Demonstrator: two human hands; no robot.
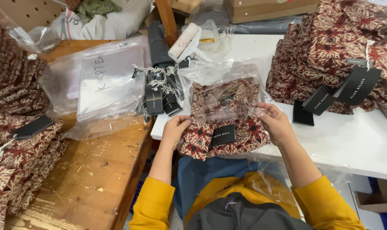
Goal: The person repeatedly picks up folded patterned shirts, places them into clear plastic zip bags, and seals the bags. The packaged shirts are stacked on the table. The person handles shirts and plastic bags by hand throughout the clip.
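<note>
One folded shirt point(227, 123), red-brown with a cream leaf print and a black hang tag point(223, 135) near its front edge, lies at the near edge of the white table point(355, 140), directly before the person. A clear plastic bag point(221, 91) covers its far half; the near half, tag included, lies outside the bag, so the bagging appears about half done.

Left hand point(174, 130): at the shirt's left edge, fingers curled and pinching the bag's edge.
Right hand point(276, 123): at the right edge, thumb and fingertips pinching the film.

Judged remaining for this item: drawing the bag over the near half and closing it.

Adjacent: a pile of loose black tags with strings point(161, 96) just left of the shirt; flat clear bags point(108, 85) on the wooden bench point(95, 179).

Right: a stack of like shirts point(329, 55), tagged but unbagged, on the white table. Left: further like-printed shirts point(18, 140) on the bench, also unbagged. No finished bagged shirt can be made out for certain.
</note>
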